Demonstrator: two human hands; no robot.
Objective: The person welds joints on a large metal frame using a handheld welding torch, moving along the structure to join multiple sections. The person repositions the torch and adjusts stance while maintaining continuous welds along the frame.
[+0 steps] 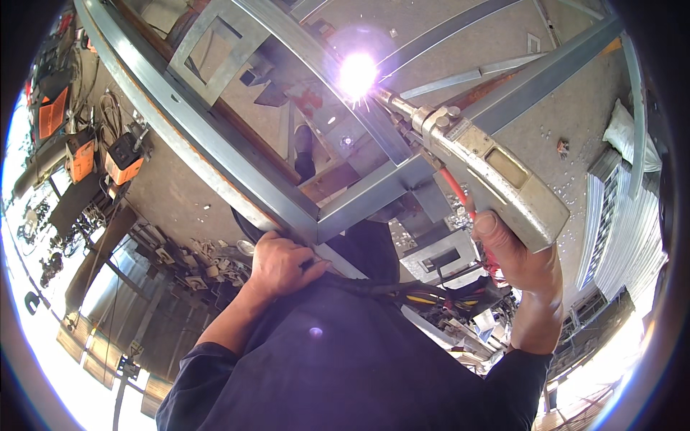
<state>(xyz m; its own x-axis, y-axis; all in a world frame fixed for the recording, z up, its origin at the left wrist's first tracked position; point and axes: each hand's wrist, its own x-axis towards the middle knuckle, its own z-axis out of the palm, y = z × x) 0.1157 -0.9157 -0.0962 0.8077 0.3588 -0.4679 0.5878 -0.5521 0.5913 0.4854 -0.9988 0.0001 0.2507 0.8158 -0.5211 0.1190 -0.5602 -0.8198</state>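
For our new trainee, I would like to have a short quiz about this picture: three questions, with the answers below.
1. Which hand holds the welding gun?
2. True or false: the gun is held with two hands.
3. Where does the bright glare show?
a) just beyond the gun's tip
b) on the white sack
c) on an orange machine

Key:
1. The right hand.
2. False; the left hand is close to a corner of the steel frame.
3. a

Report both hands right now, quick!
Left hand: curled at the metal frame; whether it grips cannot be told.
Right hand: closed, holding the welding torch.
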